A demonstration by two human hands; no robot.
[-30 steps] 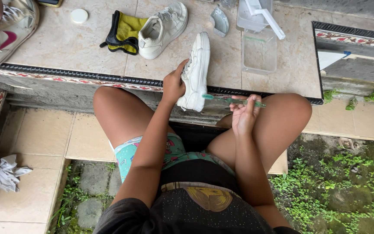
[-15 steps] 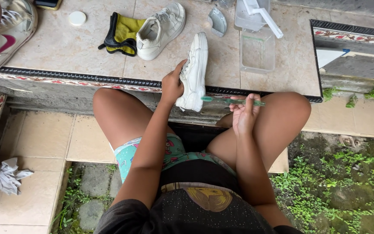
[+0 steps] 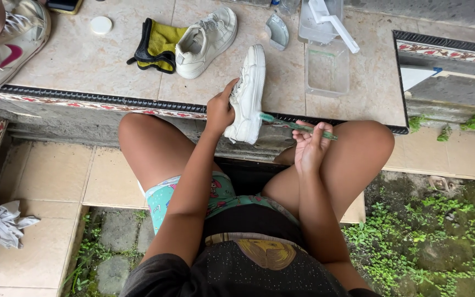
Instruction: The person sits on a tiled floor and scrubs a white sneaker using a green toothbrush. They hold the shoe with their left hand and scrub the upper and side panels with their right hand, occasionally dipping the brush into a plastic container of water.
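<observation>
Left hand (image 3: 219, 110) is clenched on a white shoe (image 3: 247, 94), holding it on edge over the lip of the tiled worktop (image 3: 72, 66), sole turned to the right. Right hand (image 3: 309, 147) has its grip closed around a green toothbrush (image 3: 298, 127); the brush head reaches left from that grip and touches the shoe's sole edge low down, just beside the left hand's thumb side.

How far along? By my reading the scrubbing is under way, not finished. The held shoe looks mostly clean, though I cannot tell how much of the sole has been covered. Its mate (image 3: 205, 41) lies beyond the left grip, on the worktop, touching a yellow and black cloth (image 3: 158, 45); whether that one has been done I cannot say. A larger sneaker (image 3: 6, 41) sits far off to the left of both grips.

Beyond the right grip stand clear plastic tubs (image 3: 326, 69) and, up past the shoe's toe, a small grey dish (image 3: 277, 31). A white cap (image 3: 101, 25) lies well left. Down on the floor, a crumpled rag (image 3: 2, 225).

Against a second ago: the shoe sits a touch more upright and the brush has come in to meet it, the right hand barely shifted above the knee.
</observation>
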